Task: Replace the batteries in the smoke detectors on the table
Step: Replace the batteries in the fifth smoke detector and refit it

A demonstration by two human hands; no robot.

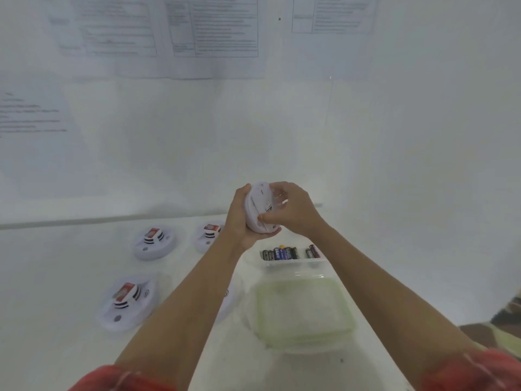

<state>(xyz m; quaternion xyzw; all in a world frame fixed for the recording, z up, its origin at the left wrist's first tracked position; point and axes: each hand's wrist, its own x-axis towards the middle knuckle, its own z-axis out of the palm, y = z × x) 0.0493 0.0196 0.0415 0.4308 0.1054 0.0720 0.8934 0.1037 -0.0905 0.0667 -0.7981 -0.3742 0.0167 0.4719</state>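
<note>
I hold a white round smoke detector [258,208] up on edge above the table. My left hand [239,218] cups it from the left and below. My right hand [290,208] grips its right side, thumb pressed on the face. Three more white smoke detectors lie on the table with red-topped parts showing: one at far left [153,244], one behind my left wrist [207,237], one nearer at left [127,303]. A further one [229,300] peeks out under my left forearm. A small clear tray [293,262] holds several dark batteries [282,253].
A clear plastic container with a greenish lid [303,309] stands on the white table in front of the battery tray. Printed sheets [214,26] hang on the white wall behind. A patterned cloth [507,320] shows at the right edge.
</note>
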